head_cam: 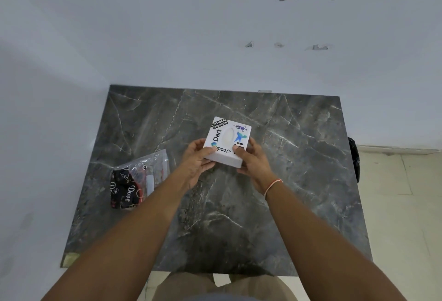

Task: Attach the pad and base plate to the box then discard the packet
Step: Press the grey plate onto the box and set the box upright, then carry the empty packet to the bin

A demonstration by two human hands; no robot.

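Both thumbs press down on the near edge of the top face of a white, square plastic box covered in stickers, while the remaining fingers of each hand curl along its sides and underneath, so the box is pinched firmly from left and right. The left hand takes the near-left corner and the right hand the near-right corner; this two-sided grip seems meant to steady the box and keep its sticker face, with the pale oval opening in the middle, turned up toward the camera. The box is tilted a little, its near edge raised; whether its far edge touches the surface cannot be told. It sits over the middle of the dark grey marble-patterned table top. A thin orange thread band circles the right wrist. Well apart to the left, near the table's left edge, lies a crumpled clear plastic packet with black and red printed contents showing through; it looks untouched for now, so discarding it is still to come. No separate pad or base plate can be made out, so how far attachment has gone is unclear.
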